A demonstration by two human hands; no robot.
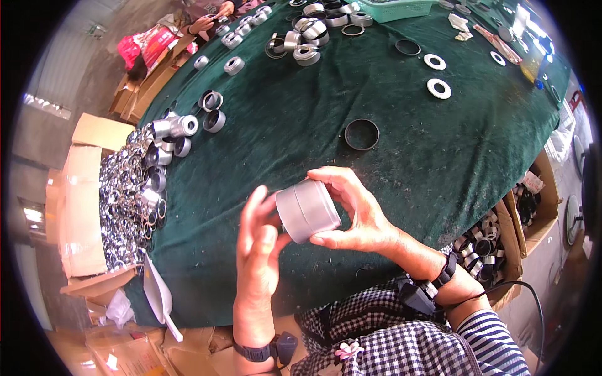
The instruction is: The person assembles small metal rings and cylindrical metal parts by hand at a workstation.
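A silver metal cylinder (pixel 306 212), with a thin seam round its middle, is held tilted above the green cloth. My right hand (pixel 360 219) grips its right end between thumb and fingers. At the other end is my left hand (pixel 258 244), slightly blurred, with its fingers apart and curved towards the cylinder. Whether those fingertips touch the metal is hard to see. Beyond the hands, a black ring (pixel 362 135) lies on the cloth.
Silver rings (pixel 125 194) spill from a carton at the left, beside loose metal cups (pixel 183 126). More metal parts (pixel 307 55) and a green basket (pixel 395 10) are at the far side, near another person's hands (pixel 202 25). White rings (pixel 439 88) lie far right; cartons of parts (pixel 509 244) stand lower right.
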